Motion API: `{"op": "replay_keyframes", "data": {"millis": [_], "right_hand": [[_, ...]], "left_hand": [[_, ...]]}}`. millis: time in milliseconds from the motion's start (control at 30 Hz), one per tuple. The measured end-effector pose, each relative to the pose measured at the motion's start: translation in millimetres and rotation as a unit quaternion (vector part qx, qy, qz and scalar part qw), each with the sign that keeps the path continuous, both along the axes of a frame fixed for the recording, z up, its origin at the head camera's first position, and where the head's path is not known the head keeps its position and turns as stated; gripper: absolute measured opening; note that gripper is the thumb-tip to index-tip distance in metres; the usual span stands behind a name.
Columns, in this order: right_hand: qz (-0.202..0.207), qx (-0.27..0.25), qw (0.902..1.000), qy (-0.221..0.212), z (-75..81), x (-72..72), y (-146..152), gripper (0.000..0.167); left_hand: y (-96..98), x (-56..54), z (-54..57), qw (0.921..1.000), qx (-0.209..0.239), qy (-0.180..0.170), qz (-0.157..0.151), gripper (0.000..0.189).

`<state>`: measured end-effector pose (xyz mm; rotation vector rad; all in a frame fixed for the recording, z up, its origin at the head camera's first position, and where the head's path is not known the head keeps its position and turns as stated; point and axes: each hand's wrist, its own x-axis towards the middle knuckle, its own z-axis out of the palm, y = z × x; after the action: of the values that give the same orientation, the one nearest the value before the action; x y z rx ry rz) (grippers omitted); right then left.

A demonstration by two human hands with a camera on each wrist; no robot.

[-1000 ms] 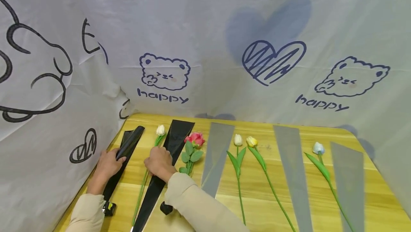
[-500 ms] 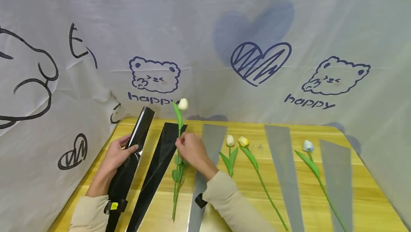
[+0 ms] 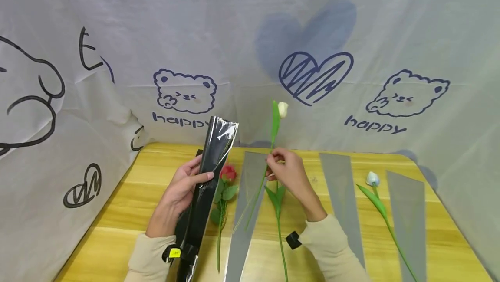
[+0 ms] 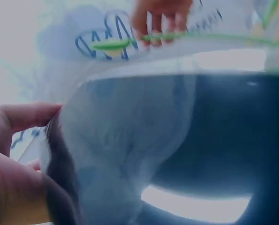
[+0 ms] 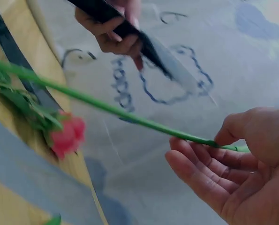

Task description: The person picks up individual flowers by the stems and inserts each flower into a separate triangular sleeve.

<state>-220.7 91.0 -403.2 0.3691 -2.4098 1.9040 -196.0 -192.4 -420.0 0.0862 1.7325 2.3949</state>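
Note:
In the head view my left hand (image 3: 179,191) holds a glossy black flower sleeve (image 3: 212,156) raised above the table, thumb across its front and fingers behind. The left wrist view is filled by this same black sleeve (image 4: 223,140). My right hand (image 3: 289,171) pinches the green stem of a white tulip (image 3: 283,109), bloom up and stem slanting down to the left. Thumb and fingertips meet on the stem (image 5: 130,117) in the right wrist view. Below lies another tulip (image 3: 276,199), its bloom hidden behind my right hand.
A red rose (image 3: 228,172) lies right of the black sleeve. Grey translucent sleeves (image 3: 340,186) lie spaced over the wooden table (image 3: 117,204). Further right is a pale blue tulip (image 3: 373,178). A printed white cloth (image 3: 250,113) hangs behind the table.
My left hand has raised the black sleeve and brought it rightward. The right hand has picked the white tulip up from the table and carried it right, over the other tulips.

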Motion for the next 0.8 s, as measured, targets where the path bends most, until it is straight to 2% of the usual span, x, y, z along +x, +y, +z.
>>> {"op": "replay_keyframes", "data": {"millis": [133,300,400,500,667,800], "right_hand": [[-0.017,-0.035,0.9992,-0.004,-5.6,-2.9,29.2,0.018],[-0.049,-0.046,0.9977,-0.008,-12.5,-0.3,61.8,0.023],[-0.066,-0.036,0.9971,-0.015,-16.7,1.8,74.7,0.025],[-0.075,-0.036,0.9962,-0.027,-21.0,3.9,87.3,0.027],[-0.1,-0.051,0.9921,-0.056,-28.4,8.6,105.8,0.028],[-0.106,-0.049,0.9906,-0.07,-35.1,10.2,113.3,0.03]], "left_hand": [[26.1,-3.9,-0.8,0.9985,0.046,-0.006,-0.027,0.071],[51.9,-14.5,-5.6,0.9974,0.06,-0.014,-0.037,0.065],[55.7,-18.1,-9.3,0.9982,0.047,-0.012,-0.034,0.064],[54.3,-21.0,-12.6,0.9983,0.045,-0.006,-0.036,0.071],[49.4,-24.7,-17.4,0.9959,0.066,-0.004,-0.061,0.083],[47.1,-26.6,-21.7,0.9931,0.08,-0.005,-0.086,0.077]]}}
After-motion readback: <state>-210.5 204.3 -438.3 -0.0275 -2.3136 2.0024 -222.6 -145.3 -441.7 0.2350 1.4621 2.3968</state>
